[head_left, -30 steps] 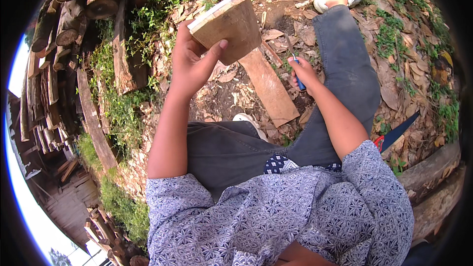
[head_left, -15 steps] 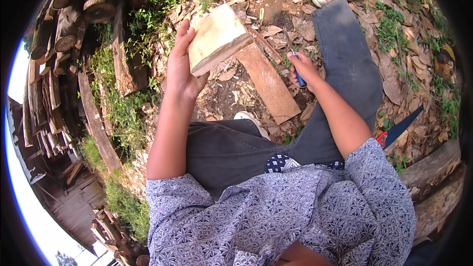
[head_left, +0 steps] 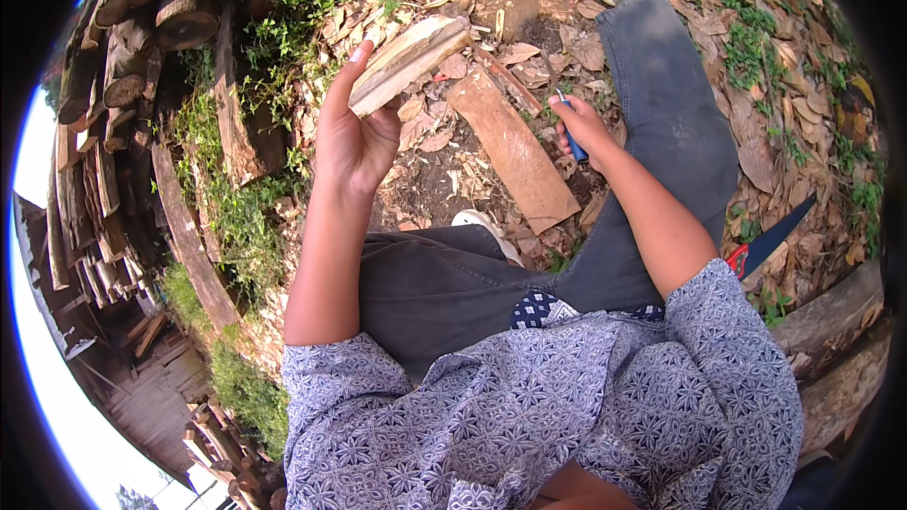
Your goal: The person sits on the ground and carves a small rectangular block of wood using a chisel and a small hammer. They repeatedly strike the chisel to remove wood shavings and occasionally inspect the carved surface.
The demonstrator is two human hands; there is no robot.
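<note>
A thick slab of pale, rough-cut wood (head_left: pixel 413 59) is raised above the ground, gripped at its near left corner by my left hand (head_left: pixel 359 142). The thumb lies along its left side and the other fingers are partly hidden beneath it. One long edge of the slab faces me. My right hand (head_left: pixel 586 125) is closed around the blue handle of a slim tool (head_left: pixel 577 148), near my right knee. Its narrow metal end points away from me; whether it is a knife or a chisel I cannot make out. The tool and the slab are apart.
Between my legs a flat brown board (head_left: pixel 518 156) lies on leaf litter, beside a narrow wood strip (head_left: pixel 507 80). A handsaw (head_left: pixel 777 238) with a red handle rests at my right. Logs are stacked (head_left: pixel 123 57) at the left; more logs (head_left: pixel 831 321) lie at the lower right.
My left hand has tipped the slab, so its broad face has turned mostly out of sight and the edge shows more. My right hand with the blue-handled tool has barely moved.
</note>
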